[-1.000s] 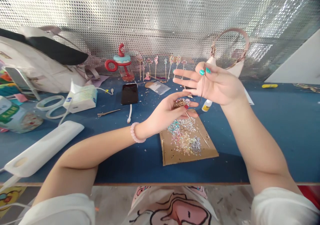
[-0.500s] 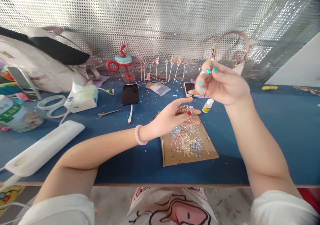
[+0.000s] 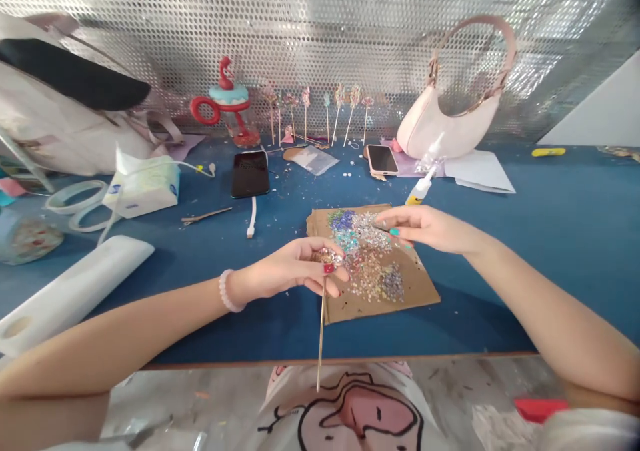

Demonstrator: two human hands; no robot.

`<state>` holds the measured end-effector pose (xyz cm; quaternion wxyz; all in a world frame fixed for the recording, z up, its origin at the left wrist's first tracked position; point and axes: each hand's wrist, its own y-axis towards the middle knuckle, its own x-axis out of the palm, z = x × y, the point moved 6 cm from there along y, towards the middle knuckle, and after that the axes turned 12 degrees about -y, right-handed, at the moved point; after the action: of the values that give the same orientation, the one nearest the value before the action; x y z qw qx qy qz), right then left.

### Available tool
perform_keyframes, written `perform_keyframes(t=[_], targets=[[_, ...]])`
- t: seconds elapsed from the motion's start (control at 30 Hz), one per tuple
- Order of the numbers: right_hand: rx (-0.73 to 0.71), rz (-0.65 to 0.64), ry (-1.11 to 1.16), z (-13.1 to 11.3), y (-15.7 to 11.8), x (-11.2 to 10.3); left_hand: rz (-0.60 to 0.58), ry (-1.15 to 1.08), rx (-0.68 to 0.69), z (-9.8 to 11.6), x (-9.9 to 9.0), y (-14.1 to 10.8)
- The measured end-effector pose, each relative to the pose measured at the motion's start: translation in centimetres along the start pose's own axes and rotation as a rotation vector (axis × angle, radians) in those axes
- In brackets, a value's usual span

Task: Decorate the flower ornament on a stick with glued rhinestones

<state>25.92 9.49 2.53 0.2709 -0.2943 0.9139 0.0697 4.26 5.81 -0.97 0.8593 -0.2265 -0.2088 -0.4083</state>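
Observation:
My left hand is closed around the jewelled head of a thin stick, whose shaft hangs down past the table edge. Sparkling stones show on the head between thumb and fingers. Over the upper right of the cardboard sheet, my right hand pinches slim dark tweezers, partly hidden by the fingers. Their tip points at the clear rhinestones. Blue, turquoise, pink and grey rhinestones lie in loose patches on the cardboard.
A glue bottle is just behind my right hand. Farther back are several decorated sticks, a red-handled cup, two phones and a pale handbag. To the left lie a white device and a tissue pack.
My right hand has come down from its raised position to the rhinestones on the cardboard. My left hand has shifted left and nearer, and its stick now points downward. The view has shifted too.

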Motion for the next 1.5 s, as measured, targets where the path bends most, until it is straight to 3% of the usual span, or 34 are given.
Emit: perform_keyframes(t=[0.17,0.4,0.6,1.07,1.5], targets=[[-0.005,-0.025,0.127,1.2,0.0,1.6,-0.045,0.073,-0.054,-0.8,0.2,0.2],[-0.083,0.093,0.417,0.6,0.3,2.0,-0.084,0.175,-0.032,-1.6,0.8,0.2],[-0.108,0.09,0.483,0.5,0.2,2.9,-0.116,0.234,-0.026,-2.2,1.0,0.3],[-0.035,0.222,0.325,1.2,0.3,1.8,-0.112,0.31,-0.07,-2.1,1.2,0.4],[-0.048,0.102,0.061,0.5,0.2,3.2,-0.17,0.347,-0.075,-2.4,1.2,0.3]])
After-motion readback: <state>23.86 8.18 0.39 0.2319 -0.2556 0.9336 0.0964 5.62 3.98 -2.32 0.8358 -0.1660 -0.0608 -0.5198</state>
